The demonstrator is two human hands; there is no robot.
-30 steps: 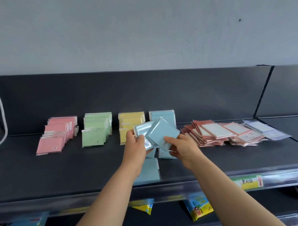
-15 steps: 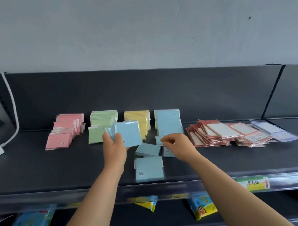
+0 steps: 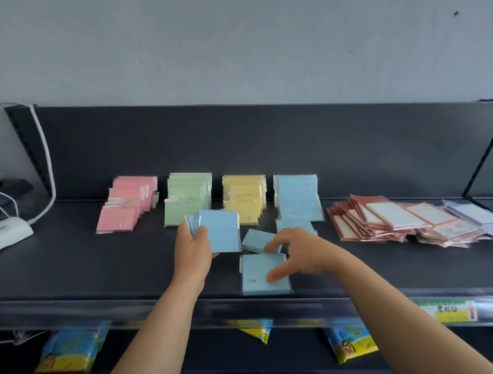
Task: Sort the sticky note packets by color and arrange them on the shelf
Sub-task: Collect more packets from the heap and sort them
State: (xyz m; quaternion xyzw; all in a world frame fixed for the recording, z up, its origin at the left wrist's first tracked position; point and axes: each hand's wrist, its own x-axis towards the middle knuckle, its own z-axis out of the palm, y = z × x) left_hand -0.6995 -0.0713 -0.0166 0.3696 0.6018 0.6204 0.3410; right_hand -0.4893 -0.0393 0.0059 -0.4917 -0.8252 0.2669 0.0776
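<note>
Several blue packets are fanned in the gripping left hand. Just right of it, the right hand spreads open, its thumb touching one of the loose blue packets on the shelf. Beyond both hands stand the sorted color rows.

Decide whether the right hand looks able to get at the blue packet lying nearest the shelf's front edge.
Probably yes. The right hand is spread open over that blue packet, thumb above its face, with nothing on top of it. The left hand holds fanned blue packets off to the side.
</note>
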